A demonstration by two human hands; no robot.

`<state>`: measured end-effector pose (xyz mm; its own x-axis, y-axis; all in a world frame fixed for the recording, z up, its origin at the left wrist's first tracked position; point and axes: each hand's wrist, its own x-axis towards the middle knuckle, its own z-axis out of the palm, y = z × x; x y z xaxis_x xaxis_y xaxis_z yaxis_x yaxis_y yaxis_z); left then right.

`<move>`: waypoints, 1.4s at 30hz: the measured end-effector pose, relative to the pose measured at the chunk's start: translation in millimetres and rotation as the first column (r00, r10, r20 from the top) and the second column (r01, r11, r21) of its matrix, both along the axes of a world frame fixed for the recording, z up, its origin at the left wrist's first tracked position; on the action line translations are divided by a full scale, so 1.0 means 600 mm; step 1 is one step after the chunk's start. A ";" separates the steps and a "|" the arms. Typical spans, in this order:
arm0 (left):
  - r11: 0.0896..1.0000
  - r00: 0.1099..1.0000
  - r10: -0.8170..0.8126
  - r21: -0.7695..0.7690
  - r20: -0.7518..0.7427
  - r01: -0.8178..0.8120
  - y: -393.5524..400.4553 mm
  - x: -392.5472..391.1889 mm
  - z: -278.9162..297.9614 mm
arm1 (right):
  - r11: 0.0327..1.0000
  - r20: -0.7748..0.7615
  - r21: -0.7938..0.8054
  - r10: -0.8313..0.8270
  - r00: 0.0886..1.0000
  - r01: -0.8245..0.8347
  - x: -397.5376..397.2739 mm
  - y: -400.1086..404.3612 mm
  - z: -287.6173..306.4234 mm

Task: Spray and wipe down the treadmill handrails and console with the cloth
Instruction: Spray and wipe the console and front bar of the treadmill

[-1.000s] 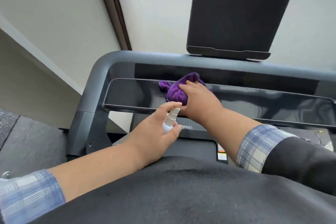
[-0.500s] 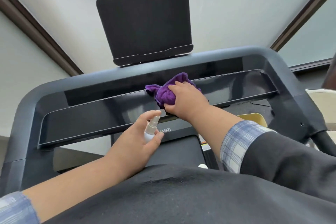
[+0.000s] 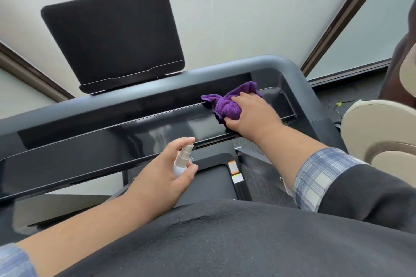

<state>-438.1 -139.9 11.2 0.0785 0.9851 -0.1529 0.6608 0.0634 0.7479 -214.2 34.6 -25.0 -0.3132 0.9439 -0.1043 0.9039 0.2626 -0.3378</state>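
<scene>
So our right hand has its fingers curled round the bunched purple cloth, pressing it onto the glossy black console near its right end. Our left hand is wrapped round the little spray bottle, index finger over the nozzle, which points up toward about 1 o'clock at the console.

The console runs long, roughly 8 o'clock to 2 o'clock across the view. From the cloth, most of it stretches off toward 8 o'clock, and only a short bit is left toward 2 o'clock before the rounded right corner of the handrail. We reckon that corner is the next spot, and the right hand is clearly the nearer one for it.

The tablet holder sits above the rail at about 11 o'clock from the cloth.
</scene>
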 end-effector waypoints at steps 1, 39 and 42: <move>1.000 1.000 0.000 -0.002 0.001 0.000 0.006 0.011 0.000 | 1.000 -0.008 -0.004 -0.011 1.000 0.011 0.018 0.009 0.001; 0.907 0.919 0.394 0.155 0.014 -0.391 0.050 0.067 0.015 | 0.856 -0.531 -0.003 0.437 0.726 -0.517 0.018 -0.107 0.002; 0.927 0.914 0.376 0.074 -0.151 -0.369 0.090 0.065 0.011 | 0.876 -0.542 -0.023 0.394 0.742 -0.482 0.035 -0.110 0.002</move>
